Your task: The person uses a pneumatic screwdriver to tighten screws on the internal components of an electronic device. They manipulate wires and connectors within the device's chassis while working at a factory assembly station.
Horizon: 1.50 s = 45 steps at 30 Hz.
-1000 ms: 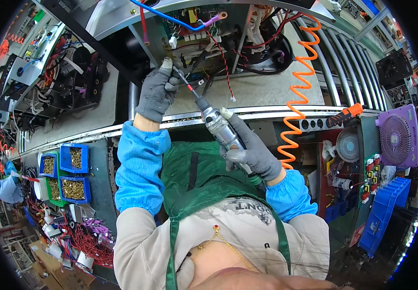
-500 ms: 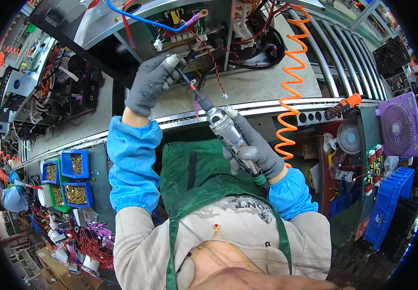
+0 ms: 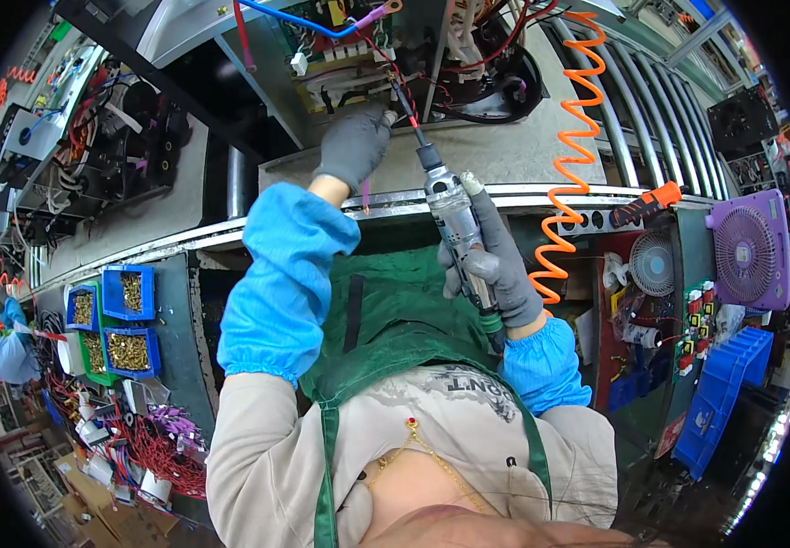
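Observation:
My right hand (image 3: 499, 265), in a grey glove, is wrapped round the body of a silver power screwdriver (image 3: 452, 212). Its long bit points up and away, into an open metal equipment housing (image 3: 262, 87). The bit's tip reaches wiring and terminals beside a circuit board (image 3: 349, 55). My left hand (image 3: 355, 146), also gloved, is at the housing's front opening, just left of the bit. Its fingers are curled together near the tip; whatever they grip is hidden. A blue cable (image 3: 308, 26) with a purple-sleeved ring lug arches above.
A coiled orange air hose (image 3: 581, 137) hangs right of the housing, before metal rollers (image 3: 637, 119). An orange-and-black tool (image 3: 649, 203) lies at the bench edge. Blue bins (image 3: 130, 352) of brass-coloured fasteners stand left, near red wires (image 3: 162, 457). A purple fan (image 3: 749, 251) is at right.
Both hands have moved forward toward the housing, my left hand also to the right. The screwdriver has swung more upright, and its bit now reaches inside the housing.

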### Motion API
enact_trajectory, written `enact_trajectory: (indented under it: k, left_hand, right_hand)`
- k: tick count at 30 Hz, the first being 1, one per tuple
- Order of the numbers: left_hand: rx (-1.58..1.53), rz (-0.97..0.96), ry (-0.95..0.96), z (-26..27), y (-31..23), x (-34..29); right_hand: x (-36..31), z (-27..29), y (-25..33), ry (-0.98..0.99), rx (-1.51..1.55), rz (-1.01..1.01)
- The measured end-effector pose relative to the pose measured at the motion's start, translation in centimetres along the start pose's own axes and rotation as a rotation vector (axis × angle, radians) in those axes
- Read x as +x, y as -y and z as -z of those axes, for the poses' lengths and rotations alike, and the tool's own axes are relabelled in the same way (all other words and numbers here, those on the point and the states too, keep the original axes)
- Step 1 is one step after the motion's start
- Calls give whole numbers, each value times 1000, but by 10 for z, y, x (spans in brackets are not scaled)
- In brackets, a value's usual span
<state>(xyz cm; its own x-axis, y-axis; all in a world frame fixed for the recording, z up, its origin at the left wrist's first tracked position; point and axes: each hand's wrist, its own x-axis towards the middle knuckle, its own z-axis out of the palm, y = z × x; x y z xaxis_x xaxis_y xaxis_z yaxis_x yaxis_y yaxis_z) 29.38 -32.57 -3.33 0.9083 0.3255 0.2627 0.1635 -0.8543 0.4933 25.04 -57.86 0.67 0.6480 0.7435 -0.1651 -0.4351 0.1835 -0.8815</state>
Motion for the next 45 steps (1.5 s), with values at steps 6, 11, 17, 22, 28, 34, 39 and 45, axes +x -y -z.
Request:
enact_trajectory:
  k: [6,11,17,22,28,34,39,45]
  left_hand:
    - [-462,41,-274,10,-9,7]
    - [-1116,283,-17,23,-22,11]
    - [-1514,254,6,12,-19,14]
    - [-1171,103,-139,-5,-18,27]
    - [-293,-88,-248,-30,-5,44]
    - [-825,-163,-386,-42,-4,52]
    - [-885,206,-74,-12,-16,42]
    - [-936,63,-119,-19,-9,39]
  right_hand:
    - [5,3,-2,19,-1,-11]
    - [13,-8,2,-43,-62,-7]
    - [15,0,-2,41,77,-28]
    - [26,-3,-5,106,288,42]
    - [42,-17,6,-10,70,68]
    - [49,-22,14,-89,-59,67]
    - [55,-21,18,-167,-464,80]
    - [44,-32,10,52,416,-96]
